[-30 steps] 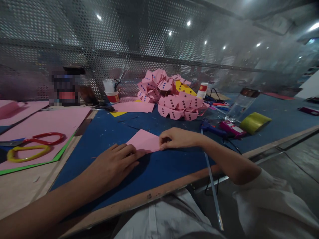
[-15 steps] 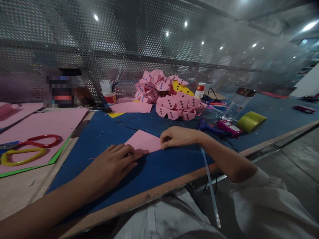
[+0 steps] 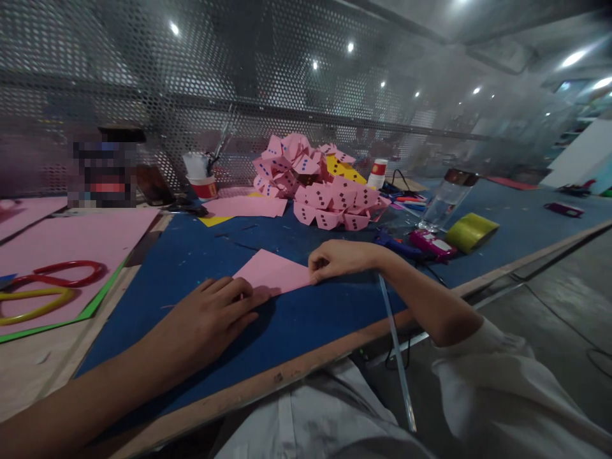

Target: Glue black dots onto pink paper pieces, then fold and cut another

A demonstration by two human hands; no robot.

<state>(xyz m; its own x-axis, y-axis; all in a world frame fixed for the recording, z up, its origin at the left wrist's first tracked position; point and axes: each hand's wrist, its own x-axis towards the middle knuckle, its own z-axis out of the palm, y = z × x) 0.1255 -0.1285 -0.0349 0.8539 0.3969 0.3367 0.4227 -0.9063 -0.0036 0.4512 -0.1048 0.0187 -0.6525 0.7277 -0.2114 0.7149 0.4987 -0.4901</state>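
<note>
Steadily, in the head view, a pink paper sheet lies on the blue tabletop, between the person's two hands. Palm down, the left hand is loosely spread with bent fingers, its foremost ones resting on the sheet's near left edge without gripping. At the sheet's right corner, the right hand is curled, thumb and forefinger pinched on the paper. Beyond stand folded pink paper pieces with printed dark diamonds; scissors lie at far left, and a yellow tape roll sits rightward.
</note>
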